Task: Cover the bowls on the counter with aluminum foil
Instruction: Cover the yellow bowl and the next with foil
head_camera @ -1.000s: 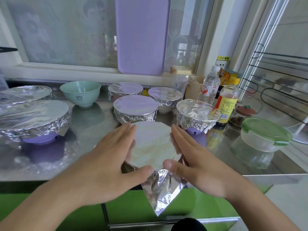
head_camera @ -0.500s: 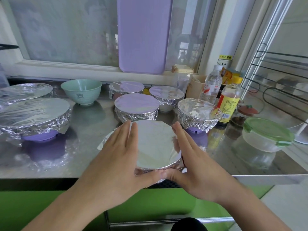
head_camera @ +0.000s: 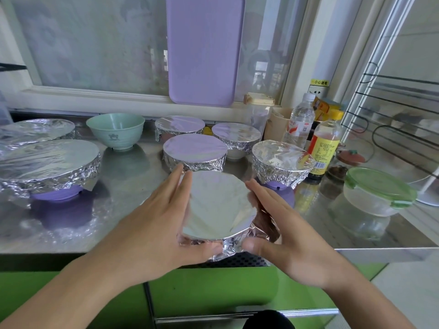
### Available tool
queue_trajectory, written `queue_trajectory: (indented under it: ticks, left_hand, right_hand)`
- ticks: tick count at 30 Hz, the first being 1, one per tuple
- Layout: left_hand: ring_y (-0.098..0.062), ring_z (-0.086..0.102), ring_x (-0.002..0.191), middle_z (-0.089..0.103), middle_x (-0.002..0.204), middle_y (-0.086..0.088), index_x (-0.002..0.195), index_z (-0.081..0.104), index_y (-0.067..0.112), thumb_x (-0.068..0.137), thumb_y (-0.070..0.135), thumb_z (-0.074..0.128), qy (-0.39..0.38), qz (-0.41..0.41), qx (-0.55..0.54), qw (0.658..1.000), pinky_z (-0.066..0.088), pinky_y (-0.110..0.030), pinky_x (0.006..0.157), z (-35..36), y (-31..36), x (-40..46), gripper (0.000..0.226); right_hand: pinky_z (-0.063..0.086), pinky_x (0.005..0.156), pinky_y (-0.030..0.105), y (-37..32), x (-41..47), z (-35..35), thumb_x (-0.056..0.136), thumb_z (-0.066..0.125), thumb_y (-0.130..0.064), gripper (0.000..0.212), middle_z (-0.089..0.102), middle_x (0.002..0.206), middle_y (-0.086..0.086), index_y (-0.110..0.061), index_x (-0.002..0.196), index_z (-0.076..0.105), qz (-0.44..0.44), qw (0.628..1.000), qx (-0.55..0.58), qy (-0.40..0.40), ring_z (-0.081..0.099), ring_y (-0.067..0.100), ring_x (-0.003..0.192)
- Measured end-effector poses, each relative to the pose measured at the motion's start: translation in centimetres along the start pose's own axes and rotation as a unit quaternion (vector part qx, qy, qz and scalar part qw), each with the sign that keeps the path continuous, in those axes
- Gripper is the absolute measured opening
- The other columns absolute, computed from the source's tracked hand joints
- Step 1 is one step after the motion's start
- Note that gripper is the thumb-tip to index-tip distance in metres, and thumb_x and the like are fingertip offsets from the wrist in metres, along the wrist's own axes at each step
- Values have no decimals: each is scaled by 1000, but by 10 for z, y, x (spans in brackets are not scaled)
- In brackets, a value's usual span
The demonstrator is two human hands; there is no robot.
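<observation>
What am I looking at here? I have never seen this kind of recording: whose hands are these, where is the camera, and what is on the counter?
There is no machine: a person wears a camera on the head, looking down at their own hands. The left hand and right hand cup the sides of a foil-covered bowl at the front edge of the steel counter, pressing its foil down. Behind stand more foil-covered bowls, one uncovered green bowl, bottles and a glass container with a green lid.

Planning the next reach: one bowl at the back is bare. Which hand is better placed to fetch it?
Left, probably. The uncovered green bowl sits back-left, on the left hand side; the right hand would have to cross over the foil-covered bowl both hands press.
</observation>
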State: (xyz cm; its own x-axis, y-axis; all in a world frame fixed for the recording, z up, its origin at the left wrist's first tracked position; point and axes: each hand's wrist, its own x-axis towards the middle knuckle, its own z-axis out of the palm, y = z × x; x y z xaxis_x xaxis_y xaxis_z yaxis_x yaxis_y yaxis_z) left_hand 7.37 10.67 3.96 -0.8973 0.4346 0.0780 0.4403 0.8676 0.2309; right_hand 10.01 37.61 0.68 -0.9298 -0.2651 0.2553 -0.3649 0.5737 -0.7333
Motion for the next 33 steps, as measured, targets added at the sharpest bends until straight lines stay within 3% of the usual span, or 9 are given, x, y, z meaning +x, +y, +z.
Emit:
queue_trajectory:
  ticks: [2,4,12,17,22,26,28,30,33]
  left_hand:
    - [12,-27,146,-55,146,32,154,-37,36,59,105,37,-6,12,-2,1000,19,-28,126,-3,-4,1,140]
    - [8,-21,151,-54,147,32,150,-41,40,56,108,36,-9,21,-3,1000,21,-31,127,-4,-7,1,139]
    - [6,-12,154,-54,145,35,137,-46,49,52,106,39,-12,31,-3,999,25,-31,125,-8,-9,1,133]
    - [8,-12,154,-52,146,36,137,-45,50,58,100,54,-5,37,-1,999,26,-32,126,-7,-10,1,136]
    - [9,-7,154,-51,146,37,146,-40,46,61,95,63,-1,36,-16,999,27,-30,124,-8,-12,2,142]
    - [9,-2,154,-48,146,41,144,-39,52,59,94,66,-5,35,-36,999,29,-31,124,-10,-12,2,141]
    - [12,-1,152,-47,146,43,149,-35,50,60,91,70,-9,32,-43,999,29,-27,121,-11,-12,2,144]
    - [15,1,150,-44,147,44,156,-28,48,59,87,75,-2,35,-52,998,28,-21,117,-13,-14,4,147]
    - [20,-4,148,-40,149,45,158,-24,47,56,85,80,2,43,-66,997,24,-20,118,-13,-20,7,150]
  right_hand:
    - [31,118,19,0,0,-4,87,70,-60,95,44,152,-31,-36,165,23,2,999,42,5,35,-10,147]
    - [34,119,25,1,2,-3,85,74,-50,91,47,149,-33,-36,163,28,12,998,58,18,37,-8,147]
    - [38,107,9,5,8,1,72,88,-52,107,51,144,-25,-27,162,37,5,999,-6,46,48,-5,139]
    - [43,115,30,0,8,3,72,89,-53,110,42,142,-32,-31,164,33,-6,995,-81,48,44,1,142]
    - [44,115,39,-1,9,2,76,88,-56,110,39,144,-31,-33,165,28,-12,995,-94,41,42,3,143]
    - [40,120,43,-6,10,-3,69,81,-75,119,46,147,-27,-29,165,29,6,999,6,38,44,6,146]
    - [38,123,44,-7,14,-5,68,88,-68,124,48,154,-25,-30,167,24,21,999,38,12,45,4,147]
    - [42,119,33,-8,17,-5,74,94,-43,117,51,146,-40,-33,166,24,32,998,47,-29,56,-5,132]
    - [45,93,4,-11,17,-1,79,92,-12,108,50,121,-59,-29,165,28,59,996,64,-22,68,-14,102]
